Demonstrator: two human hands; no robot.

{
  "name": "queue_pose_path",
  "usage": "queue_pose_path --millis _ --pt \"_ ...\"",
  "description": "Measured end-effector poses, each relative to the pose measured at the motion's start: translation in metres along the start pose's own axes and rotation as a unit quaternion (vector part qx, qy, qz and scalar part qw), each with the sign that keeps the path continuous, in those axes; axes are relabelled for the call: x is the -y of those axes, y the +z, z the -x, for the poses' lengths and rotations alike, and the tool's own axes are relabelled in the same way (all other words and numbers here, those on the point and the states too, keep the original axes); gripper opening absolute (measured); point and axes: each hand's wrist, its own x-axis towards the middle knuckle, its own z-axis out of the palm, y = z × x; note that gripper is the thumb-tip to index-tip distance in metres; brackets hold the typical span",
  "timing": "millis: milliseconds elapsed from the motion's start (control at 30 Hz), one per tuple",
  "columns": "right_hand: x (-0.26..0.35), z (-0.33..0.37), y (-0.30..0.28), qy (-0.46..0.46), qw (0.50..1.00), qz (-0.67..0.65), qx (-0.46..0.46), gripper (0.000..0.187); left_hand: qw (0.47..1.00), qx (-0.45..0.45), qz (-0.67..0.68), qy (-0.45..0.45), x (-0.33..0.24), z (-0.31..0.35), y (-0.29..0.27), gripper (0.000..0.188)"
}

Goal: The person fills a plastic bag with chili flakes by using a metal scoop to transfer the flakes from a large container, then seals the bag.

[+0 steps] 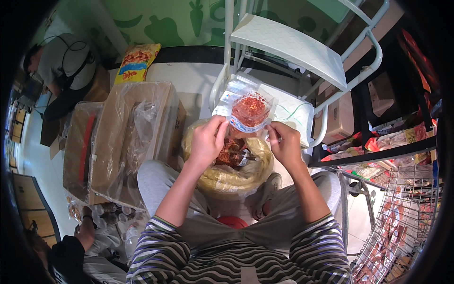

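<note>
The room is taken up by a white floor [189, 75] bordered at the top of the frame by a green wall [179, 19] painted with vegetable shapes; a white step ladder [293, 47] is seen at upper centre, dark shelves of packaged goods [402, 142] at the right, and a wire basket [402, 227] at lower right. Two cardboard boxes wrapped in clear film [127, 137] are stood at centre left, with a yellow snack bag [137, 61] behind them. Another person [61, 71] is seen crouched at upper left, and a further person's arm [80, 236] at lower left. Between the seated person's knees a large open sack [231, 175] is set on the floor, holding more red packets. Above it, at the centre of the frame, a small clear packet of red chilli flakes [248, 111] is held up, its long axis tilted from upper left to lower right. The left hand [206, 142] is pinched on its lower left edge and the right hand [283, 142] on its lower right corner, both equally near.
</note>
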Motion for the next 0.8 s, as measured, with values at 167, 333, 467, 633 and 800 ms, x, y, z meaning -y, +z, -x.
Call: queue_pose_path --millis 167,333,467,633,800 --pt "0.002 0.003 -0.001 0.019 0.999 -0.014 0.03 0.007 1.0 0.006 0.015 -0.001 0.004 -0.004 -0.001 0.006" --pt "0.005 0.002 0.002 0.035 0.998 -0.052 0.014 0.009 0.997 -0.027 0.07 -0.004 0.001 -0.002 0.008 0.007" --pt "0.009 0.004 -0.001 0.02 0.999 -0.013 0.049 0.011 0.996 -0.028 0.089 -0.002 0.008 -0.002 0.007 0.007" --pt "0.007 0.005 0.0 0.04 0.996 -0.047 0.062 0.017 0.998 -0.023 0.064 0.019 0.007 -0.003 0.002 0.006" --pt "0.001 0.008 0.001 0.044 0.996 -0.032 0.075 0.017 0.999 0.038 0.014 -0.01 0.006 0.0 0.0 0.009"
